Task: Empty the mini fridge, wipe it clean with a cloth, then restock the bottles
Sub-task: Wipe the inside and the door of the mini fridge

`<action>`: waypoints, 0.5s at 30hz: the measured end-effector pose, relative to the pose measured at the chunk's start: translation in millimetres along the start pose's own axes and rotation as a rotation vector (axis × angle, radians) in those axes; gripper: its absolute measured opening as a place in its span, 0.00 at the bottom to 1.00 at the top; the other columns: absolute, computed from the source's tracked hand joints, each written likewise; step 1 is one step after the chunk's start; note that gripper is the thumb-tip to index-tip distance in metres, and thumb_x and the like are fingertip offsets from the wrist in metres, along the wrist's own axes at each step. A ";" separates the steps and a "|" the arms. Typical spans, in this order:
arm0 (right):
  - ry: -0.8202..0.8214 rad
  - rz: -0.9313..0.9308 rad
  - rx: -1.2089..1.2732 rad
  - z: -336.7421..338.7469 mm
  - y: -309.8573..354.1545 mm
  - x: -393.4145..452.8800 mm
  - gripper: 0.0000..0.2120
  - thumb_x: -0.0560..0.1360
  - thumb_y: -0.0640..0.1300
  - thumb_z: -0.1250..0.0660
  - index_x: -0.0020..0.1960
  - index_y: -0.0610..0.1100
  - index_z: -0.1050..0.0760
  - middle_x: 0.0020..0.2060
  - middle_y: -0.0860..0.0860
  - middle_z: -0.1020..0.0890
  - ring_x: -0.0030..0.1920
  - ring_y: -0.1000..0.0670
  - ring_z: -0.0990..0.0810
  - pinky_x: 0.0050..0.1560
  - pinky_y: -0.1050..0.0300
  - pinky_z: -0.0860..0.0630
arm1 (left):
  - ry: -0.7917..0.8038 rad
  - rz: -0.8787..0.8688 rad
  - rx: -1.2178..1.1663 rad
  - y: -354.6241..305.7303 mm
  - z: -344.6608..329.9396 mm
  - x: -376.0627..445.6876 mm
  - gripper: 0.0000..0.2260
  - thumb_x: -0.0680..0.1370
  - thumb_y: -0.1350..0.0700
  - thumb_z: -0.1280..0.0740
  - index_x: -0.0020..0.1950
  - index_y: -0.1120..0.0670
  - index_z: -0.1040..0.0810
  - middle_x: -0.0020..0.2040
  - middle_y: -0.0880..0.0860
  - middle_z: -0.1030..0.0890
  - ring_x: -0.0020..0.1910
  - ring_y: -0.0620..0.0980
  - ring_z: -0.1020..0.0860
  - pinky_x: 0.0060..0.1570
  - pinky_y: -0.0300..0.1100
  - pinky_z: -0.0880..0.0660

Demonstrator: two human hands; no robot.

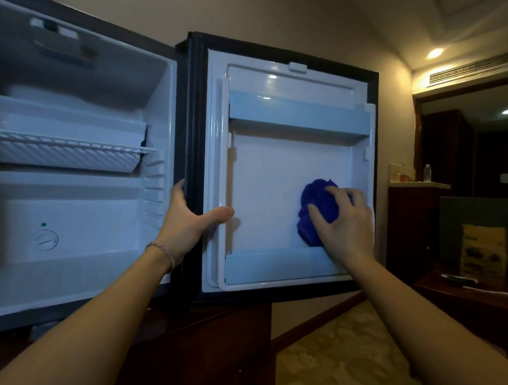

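Note:
The mini fridge (76, 265) stands open with nothing on its wire shelf (56, 146) or floor. Its door (274, 159) is swung out to the right, white inner panel facing me. My left hand (187, 220) grips the hinge-side edge of the door, thumb lying on the inner frame. My right hand (345, 220) holds a bunched blue cloth (319, 204) and presses it against the lower right of the door's inner panel, just above the bottom door rack (269, 268). Both door racks hold nothing.
The fridge sits on a dark wooden cabinet (200, 352). A small water bottle (427, 172) stands on a far counter at the right. A cardboard box (481, 251) rests on a low dark table lower right. Patterned carpet lies below.

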State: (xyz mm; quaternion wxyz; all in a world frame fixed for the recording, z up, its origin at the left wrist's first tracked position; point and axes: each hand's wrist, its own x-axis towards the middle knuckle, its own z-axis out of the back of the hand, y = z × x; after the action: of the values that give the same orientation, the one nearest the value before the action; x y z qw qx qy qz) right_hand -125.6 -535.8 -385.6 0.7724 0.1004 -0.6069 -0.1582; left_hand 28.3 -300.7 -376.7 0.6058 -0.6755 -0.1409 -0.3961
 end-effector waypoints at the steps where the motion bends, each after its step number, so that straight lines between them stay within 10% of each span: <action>1: -0.005 -0.028 0.036 -3.7 5.1 -0.3 0.25 0.77 0.56 0.31 0.70 0.48 0.29 0.65 0.47 0.30 0.63 0.42 0.29 0.60 0.48 0.26 | -0.011 0.002 -0.010 0.8 -0.9 0.1 0.51 0.65 0.52 0.18 0.80 0.53 0.47 0.66 0.43 0.33 0.64 0.42 0.32 0.61 0.38 0.35; 8: 0.088 0.214 0.172 -47.9 101.9 -24.4 0.23 0.77 0.58 0.34 0.70 0.53 0.29 0.65 0.52 0.29 0.60 0.46 0.31 0.59 0.51 0.27 | -0.049 0.021 -0.060 7.9 -3.1 0.0 0.50 0.59 0.36 0.20 0.74 0.47 0.40 0.62 0.45 0.22 0.58 0.42 0.21 0.58 0.43 0.24; 15: 0.097 0.109 0.394 -49.4 107.5 -24.4 0.19 0.76 0.54 0.30 0.66 0.53 0.25 0.60 0.55 0.25 0.58 0.51 0.27 0.58 0.52 0.24 | -0.250 0.100 0.040 4.4 -12.8 6.3 0.28 0.77 0.31 0.44 0.62 0.53 0.28 0.52 0.52 0.19 0.52 0.50 0.20 0.57 0.52 0.22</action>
State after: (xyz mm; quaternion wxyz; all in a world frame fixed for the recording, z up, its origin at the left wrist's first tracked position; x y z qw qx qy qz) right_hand -69.8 -428.8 -382.4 0.7735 0.2239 -0.5928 0.0103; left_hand 30.6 -315.4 -375.9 0.6160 -0.7134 -0.1893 -0.2752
